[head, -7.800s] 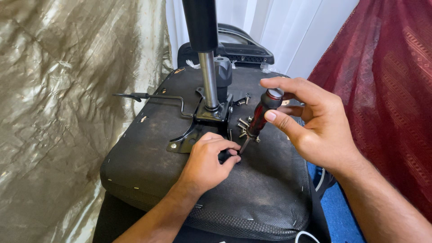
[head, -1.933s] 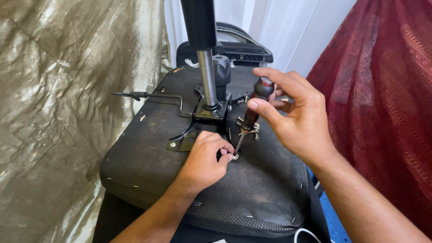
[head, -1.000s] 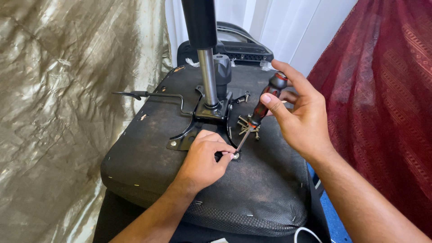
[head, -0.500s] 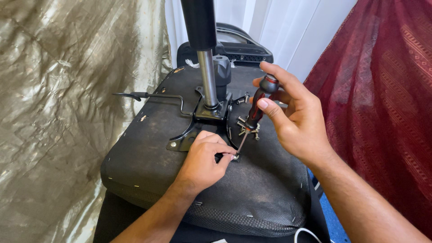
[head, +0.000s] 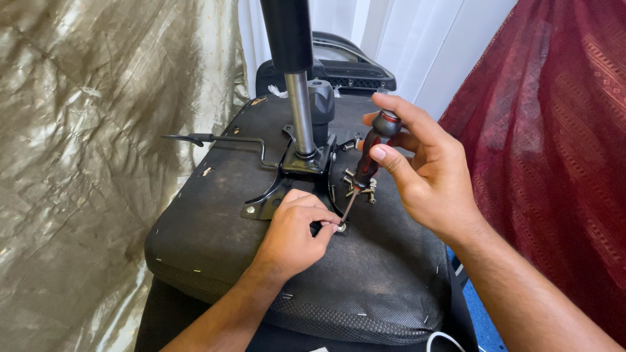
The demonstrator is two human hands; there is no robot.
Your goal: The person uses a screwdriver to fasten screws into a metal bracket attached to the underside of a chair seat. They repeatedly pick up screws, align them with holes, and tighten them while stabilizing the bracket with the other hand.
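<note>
- One small silver screw [head: 341, 227] sits at a corner of the black metal bracket plate [head: 274, 195], on the upturned underside of the black fabric chair seat [head: 365, 274].
- Left hand [head: 293, 234] pinches it with closed fingers, keeping it upright under the tip.
- Right hand [head: 424, 176] grips the red-and-black-handled screwdriver [head: 366, 163], slanted down onto the head.
- Spare screws [head: 360, 186] lie close by, beside the chrome gas cylinder [head: 298, 111].

Bare black seat underside [head: 391, 287] lies open across the lower middle and lower right of the frame. At upper centre the upright gas cylinder [head: 297, 85], its mounting plate [head: 287, 179] and loose screws [head: 358, 186] crowd the middle. The lever [head: 222, 139] bars the centre left.
</note>
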